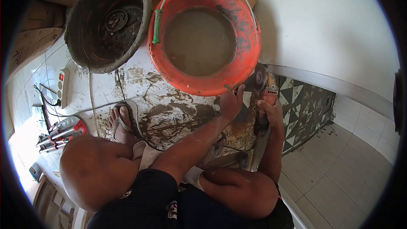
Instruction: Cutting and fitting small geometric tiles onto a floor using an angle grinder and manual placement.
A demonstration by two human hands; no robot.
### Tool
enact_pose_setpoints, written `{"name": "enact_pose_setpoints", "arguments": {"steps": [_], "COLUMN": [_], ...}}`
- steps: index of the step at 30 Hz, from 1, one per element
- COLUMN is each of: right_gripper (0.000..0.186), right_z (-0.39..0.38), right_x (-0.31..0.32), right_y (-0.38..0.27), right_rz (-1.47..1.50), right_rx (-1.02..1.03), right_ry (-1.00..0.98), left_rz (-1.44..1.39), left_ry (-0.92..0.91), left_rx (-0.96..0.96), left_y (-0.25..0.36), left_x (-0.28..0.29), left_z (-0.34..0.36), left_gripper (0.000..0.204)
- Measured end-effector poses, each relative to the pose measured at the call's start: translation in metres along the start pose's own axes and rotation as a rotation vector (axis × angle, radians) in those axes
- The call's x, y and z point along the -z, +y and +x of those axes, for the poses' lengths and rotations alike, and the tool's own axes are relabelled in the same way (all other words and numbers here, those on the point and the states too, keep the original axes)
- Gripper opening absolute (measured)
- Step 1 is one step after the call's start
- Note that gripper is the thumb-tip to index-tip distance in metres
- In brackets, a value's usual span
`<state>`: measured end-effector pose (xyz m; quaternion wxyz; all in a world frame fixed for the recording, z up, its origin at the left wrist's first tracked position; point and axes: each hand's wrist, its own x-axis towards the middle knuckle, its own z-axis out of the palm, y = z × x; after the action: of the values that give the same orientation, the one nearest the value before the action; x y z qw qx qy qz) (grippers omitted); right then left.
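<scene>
My right hand [272, 111] is wrapped round the body of a red and black angle grinder [269, 92]. The grinder's round disc [259, 78] is beside the lower right rim of a red bucket [203, 85]. Close to the disc, my left hand [231, 105] is closed at the edge of a dark grey tile piece [244, 113]; some of its fingers are hidden. Cloudy grey-brown water [199, 42] stands in the bucket. Its wire handle has a green grip [157, 26] and leans over the rim.
A dirty dark tub [87, 61] stands left of the bucket. A white power strip [62, 88], cables and a red-railed tile cutter [63, 135] lie on the left floor. Geometric patterned tiles [292, 106] run along the white wall [322, 29] on the right. Mud smears the white floor.
</scene>
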<state>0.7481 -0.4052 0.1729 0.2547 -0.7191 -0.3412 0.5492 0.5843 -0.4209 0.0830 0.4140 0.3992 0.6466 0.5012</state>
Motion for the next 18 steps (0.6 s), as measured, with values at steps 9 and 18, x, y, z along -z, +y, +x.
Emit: {"name": "enact_pose_setpoints", "arguments": {"steps": [9,18], "right_gripper": [0.045,0.047], "right_z": [0.004,0.005], "right_x": [0.006,-0.004], "right_y": [0.0,-0.007], "right_rz": [-0.014,-0.032], "right_rx": [-0.02,-0.002], "right_ry": [-0.015,0.024], "left_rz": [0.021,-0.002], "left_ry": [-0.041,-0.015], "left_rx": [0.024,0.003], "left_y": [0.006,0.002], "left_x": [0.002,0.002], "left_z": [0.0,0.001], "left_gripper": [0.027,0.027]}}
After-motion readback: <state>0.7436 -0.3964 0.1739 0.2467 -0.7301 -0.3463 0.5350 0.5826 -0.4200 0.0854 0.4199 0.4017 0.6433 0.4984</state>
